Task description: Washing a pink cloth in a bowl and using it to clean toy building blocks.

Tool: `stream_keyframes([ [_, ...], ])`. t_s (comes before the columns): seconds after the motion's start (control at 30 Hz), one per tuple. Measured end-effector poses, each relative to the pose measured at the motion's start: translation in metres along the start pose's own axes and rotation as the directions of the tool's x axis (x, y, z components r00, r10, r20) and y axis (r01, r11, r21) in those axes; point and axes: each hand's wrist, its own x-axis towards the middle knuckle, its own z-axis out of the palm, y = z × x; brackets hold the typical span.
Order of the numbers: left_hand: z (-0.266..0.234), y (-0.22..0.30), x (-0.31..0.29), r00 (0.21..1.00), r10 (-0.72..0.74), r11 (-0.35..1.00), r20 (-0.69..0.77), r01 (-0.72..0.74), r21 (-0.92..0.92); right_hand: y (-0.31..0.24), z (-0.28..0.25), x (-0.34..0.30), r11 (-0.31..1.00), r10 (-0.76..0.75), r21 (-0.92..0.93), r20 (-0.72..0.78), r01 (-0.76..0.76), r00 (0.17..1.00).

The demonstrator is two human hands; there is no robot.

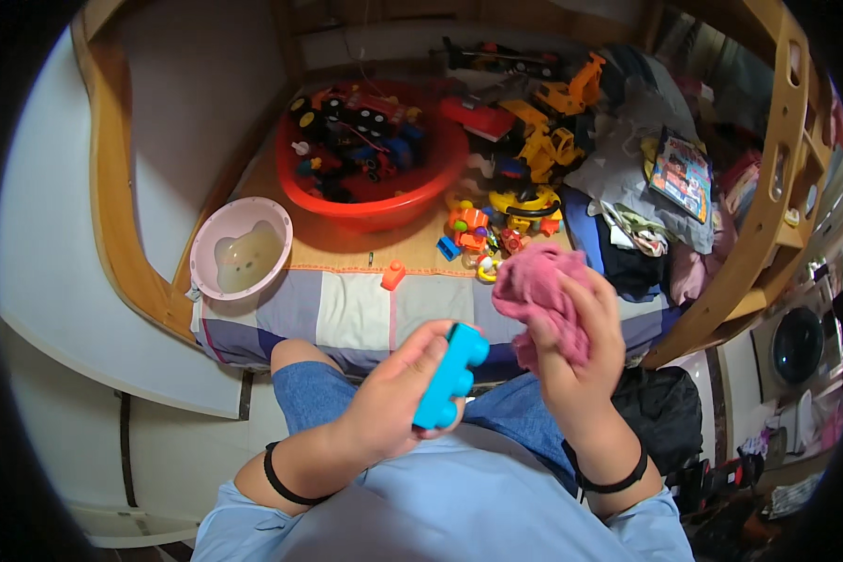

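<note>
"What is your left hand (398, 389) doing?"

"It pinches a blue toy block (451, 375) between thumb and fingers. The block is up in front of your body, tilted, with its round studs facing your right."

"And your right hand (585, 342)?"

"Its thumb and fingers close on a crumpled pink cloth (539, 290). The cloth is level with the toys on the bed and apart from the block."

"What lies ahead of you?"

"A checkered cover (361, 314) runs along the bed's near edge. An orange piece (393, 274) sits by the cover's far border, with a pale pink basin (237, 214) to its left. Behind them stands a red tub (370, 211) heaped with toys. Right of the tub you have a yellow toy digger (545, 148), and nearer you, a small dark-blue block (448, 248) beside other bright toys."
</note>
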Motion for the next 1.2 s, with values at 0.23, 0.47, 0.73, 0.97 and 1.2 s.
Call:
stream_keyframes([
  [0.23,-0.004,0.013,0.007,0.974,0.116,0.892,0.196,-0.189,0.41,-0.046,0.015,-0.017,0.815,-0.565,0.161,0.011,0.556,0.825],
  [0.47,-0.015,-0.002,0.002,0.99,-0.017,0.989,0.141,-0.004,0.15,-0.026,-0.012,0.008,0.933,-0.342,-0.102,0.034,0.344,0.939],
  [0.73,0.003,0.013,0.001,0.997,0.013,0.989,0.071,-0.023,0.146,-0.047,0.011,-0.02,0.758,-0.649,0.108,0.024,0.643,0.761],
  [0.97,-0.002,0.009,-0.007,1.0,-0.02,0.989,-0.019,0.023,0.145,-0.018,-0.018,0.017,0.945,-0.303,-0.134,-0.005,0.3,0.953],
  [1.2,-0.001,0.005,0.001,0.98,0.128,0.983,-0.155,-0.105,0.15,-0.047,-0.007,-0.009,0.813,-0.573,0.183,0.081,0.553,0.816],
])
